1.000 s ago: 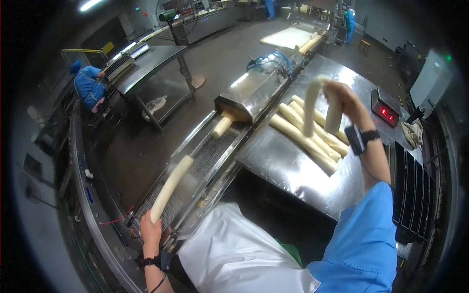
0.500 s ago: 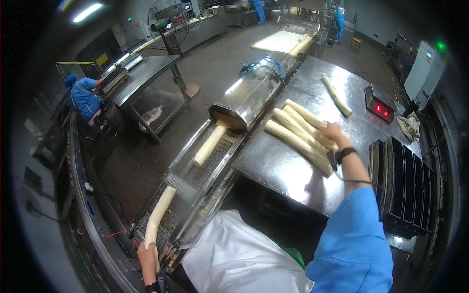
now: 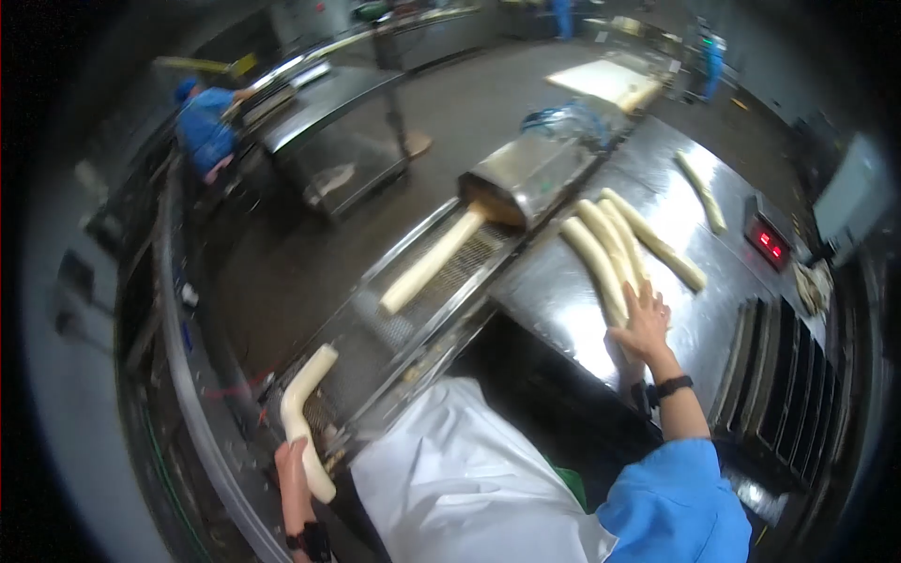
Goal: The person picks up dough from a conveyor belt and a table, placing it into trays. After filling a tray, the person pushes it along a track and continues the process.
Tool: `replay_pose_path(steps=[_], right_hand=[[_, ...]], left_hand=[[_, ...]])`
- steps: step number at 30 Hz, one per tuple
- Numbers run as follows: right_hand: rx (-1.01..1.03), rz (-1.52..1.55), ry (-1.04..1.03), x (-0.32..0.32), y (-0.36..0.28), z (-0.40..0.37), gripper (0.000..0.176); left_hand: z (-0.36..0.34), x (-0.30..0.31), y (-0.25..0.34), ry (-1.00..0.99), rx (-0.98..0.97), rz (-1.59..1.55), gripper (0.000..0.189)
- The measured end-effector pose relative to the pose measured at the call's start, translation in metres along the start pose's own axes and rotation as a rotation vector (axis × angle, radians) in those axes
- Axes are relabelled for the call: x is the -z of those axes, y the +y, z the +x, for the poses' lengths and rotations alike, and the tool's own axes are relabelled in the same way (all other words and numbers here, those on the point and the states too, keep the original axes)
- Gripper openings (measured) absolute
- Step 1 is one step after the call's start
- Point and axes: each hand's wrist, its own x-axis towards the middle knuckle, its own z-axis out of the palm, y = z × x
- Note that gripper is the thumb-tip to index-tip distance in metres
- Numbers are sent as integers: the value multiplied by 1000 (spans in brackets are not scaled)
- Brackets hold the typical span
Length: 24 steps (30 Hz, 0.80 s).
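Observation:
At the lower left, my left hand [image 3: 293, 462] grips a pale dough roll [image 3: 298, 402] near its lower end. This roll bends in the middle, and its upper part lies at the near end of a mesh conveyor [image 3: 361, 324]. My right hand [image 3: 648, 324] rests, fingers spread, on the near ends of several long dough rolls [image 3: 593, 246] lying side by side on the steel table [image 3: 544, 300]. One roll [image 3: 664, 246] of that group angles off to the right. Farther up the conveyor, another dough roll [image 3: 432, 263] reaches into a metal housing [image 3: 530, 183].
A single dough roll [image 3: 702, 192] lies at the table's far side, near a scale with red digits [image 3: 768, 242]. Black trays [image 3: 774, 394] stand stacked at the right, by a cloth [image 3: 813, 286]. Another person in blue [image 3: 206, 127] works at a far-left table [image 3: 328, 103].
The roll in my left hand has gone from gently curved to sharply bent. My right hand has opened and shifted to the rolls' near ends; one roll now angles away. The view has swung left.

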Motion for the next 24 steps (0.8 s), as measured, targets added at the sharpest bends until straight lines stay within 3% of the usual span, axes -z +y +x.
replay_pose_path(steps=[2,5,8,9,16,20,22,24], right_hand=[[85,-5,3,-7,0,-8,98],[139,-12,-71,3,-1,-9,89],[104,-93,-113,8,-9,0,86],[119,-70,-39,0,-6,6,78],[92,-1,-18,-9,2,20,75],[87,-26,-72,13,-13,2,78],[28,-45,-125,15,-15,-3,78],[58,-47,-112,7,-7,-3,78]], left_hand=[[-3,-4,16,49,59,-60,17],[13,4,26,-28,21,-118,24],[11,-18,80,-67,-147,-3,28],[22,-26,87,-21,-196,57,27],[43,-105,164,-379,-541,-278,32],[68,-126,156,-460,-572,38,44],[100,-129,120,-312,-654,360,43],[132,-125,64,-284,-596,586,43]])
